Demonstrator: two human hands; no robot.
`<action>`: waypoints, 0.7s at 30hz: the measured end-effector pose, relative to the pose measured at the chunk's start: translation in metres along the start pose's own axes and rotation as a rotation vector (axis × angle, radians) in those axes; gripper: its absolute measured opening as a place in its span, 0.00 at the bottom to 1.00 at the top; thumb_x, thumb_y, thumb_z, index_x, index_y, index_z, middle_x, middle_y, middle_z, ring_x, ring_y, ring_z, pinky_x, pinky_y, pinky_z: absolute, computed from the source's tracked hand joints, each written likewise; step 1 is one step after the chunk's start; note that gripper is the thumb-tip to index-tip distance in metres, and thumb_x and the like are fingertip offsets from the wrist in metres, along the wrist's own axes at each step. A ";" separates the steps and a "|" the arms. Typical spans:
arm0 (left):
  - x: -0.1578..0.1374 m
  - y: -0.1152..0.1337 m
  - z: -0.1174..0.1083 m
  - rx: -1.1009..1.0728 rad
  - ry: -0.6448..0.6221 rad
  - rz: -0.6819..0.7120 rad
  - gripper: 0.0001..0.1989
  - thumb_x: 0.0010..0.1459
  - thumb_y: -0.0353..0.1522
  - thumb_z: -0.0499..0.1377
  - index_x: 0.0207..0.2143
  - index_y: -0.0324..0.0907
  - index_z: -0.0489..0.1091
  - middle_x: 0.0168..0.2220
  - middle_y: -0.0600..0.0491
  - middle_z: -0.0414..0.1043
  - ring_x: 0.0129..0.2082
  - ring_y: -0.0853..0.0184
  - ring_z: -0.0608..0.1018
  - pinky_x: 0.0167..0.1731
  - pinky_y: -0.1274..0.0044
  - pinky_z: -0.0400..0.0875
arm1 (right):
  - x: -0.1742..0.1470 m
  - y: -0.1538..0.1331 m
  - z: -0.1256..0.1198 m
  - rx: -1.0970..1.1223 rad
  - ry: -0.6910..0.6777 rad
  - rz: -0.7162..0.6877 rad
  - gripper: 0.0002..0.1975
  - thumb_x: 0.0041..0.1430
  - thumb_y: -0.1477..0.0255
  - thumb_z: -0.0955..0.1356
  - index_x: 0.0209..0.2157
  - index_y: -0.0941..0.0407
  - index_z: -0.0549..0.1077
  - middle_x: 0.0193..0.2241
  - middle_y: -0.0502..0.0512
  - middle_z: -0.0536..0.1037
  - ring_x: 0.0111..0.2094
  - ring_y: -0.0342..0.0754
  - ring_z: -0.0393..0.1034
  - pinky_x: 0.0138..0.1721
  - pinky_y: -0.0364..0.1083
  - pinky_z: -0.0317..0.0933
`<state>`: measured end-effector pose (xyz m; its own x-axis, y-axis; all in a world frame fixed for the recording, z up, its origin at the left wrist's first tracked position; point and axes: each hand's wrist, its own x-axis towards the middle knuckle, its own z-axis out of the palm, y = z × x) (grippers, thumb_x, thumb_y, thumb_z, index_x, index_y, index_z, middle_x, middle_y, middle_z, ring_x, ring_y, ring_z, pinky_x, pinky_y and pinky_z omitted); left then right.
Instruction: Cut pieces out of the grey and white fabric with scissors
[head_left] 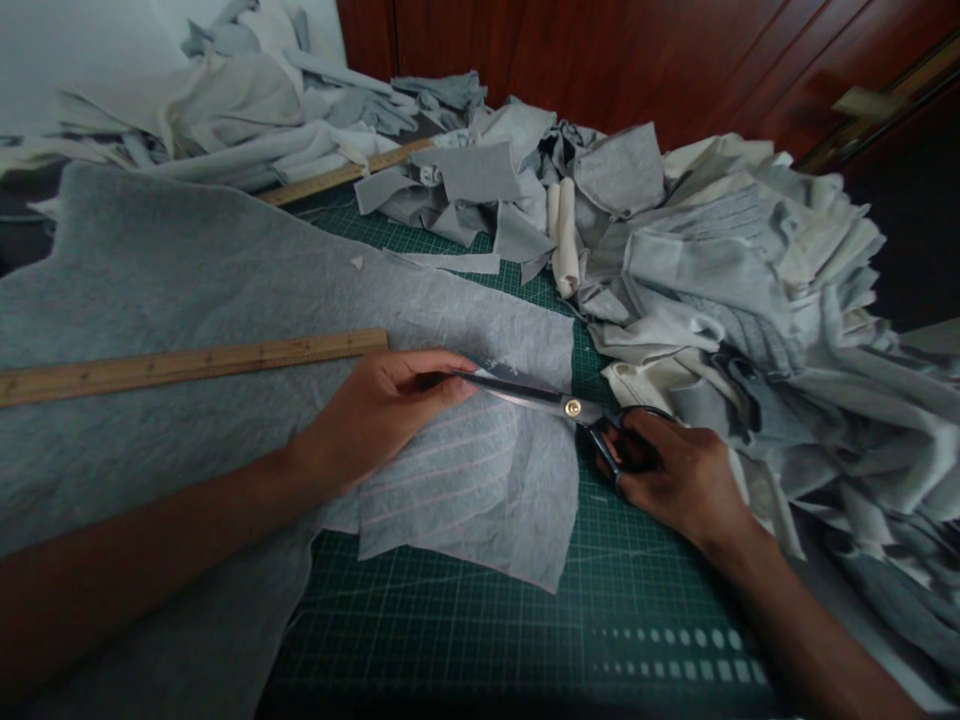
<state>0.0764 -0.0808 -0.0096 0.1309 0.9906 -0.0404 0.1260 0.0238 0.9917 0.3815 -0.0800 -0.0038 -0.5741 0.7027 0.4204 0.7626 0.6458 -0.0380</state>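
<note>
My right hand grips a pair of scissors by its black handles, the blades pointing left and nearly closed. A striped grey fabric piece with pale pink lines hangs from my left hand, which pinches its upper edge between thumb and fingers. The blade tips reach my left fingertips along that edge; whether they touch the skin I cannot tell. Beneath lies a large grey fabric sheet. A small pale triangular scrap rests on the sheet.
A wooden ruler lies across the sheet at left. Below everything is a green gridded cutting mat. Heaps of grey and cream fabric pile up along the right and back. Another ruler sits among them, before a reddish wooden door.
</note>
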 end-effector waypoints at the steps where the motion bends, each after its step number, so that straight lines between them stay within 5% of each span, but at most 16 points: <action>1: 0.001 -0.001 0.000 -0.008 -0.006 -0.001 0.12 0.59 0.34 0.64 0.43 0.39 0.81 0.30 0.55 0.76 0.27 0.73 0.70 0.25 0.83 0.62 | 0.000 0.000 0.000 0.000 -0.002 0.002 0.09 0.61 0.72 0.63 0.26 0.55 0.68 0.16 0.45 0.68 0.15 0.39 0.63 0.18 0.40 0.52; 21: 0.004 -0.006 -0.002 -0.026 -0.025 0.029 0.11 0.58 0.33 0.63 0.42 0.41 0.82 0.28 0.56 0.74 0.25 0.74 0.69 0.23 0.82 0.60 | -0.009 0.004 0.008 0.021 -0.063 0.067 0.06 0.58 0.73 0.68 0.27 0.55 0.67 0.19 0.45 0.70 0.18 0.40 0.64 0.22 0.41 0.52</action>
<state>0.0744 -0.0770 -0.0155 0.1589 0.9872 -0.0143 0.0958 -0.0010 0.9954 0.3872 -0.0819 -0.0148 -0.5401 0.7613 0.3588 0.7939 0.6023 -0.0830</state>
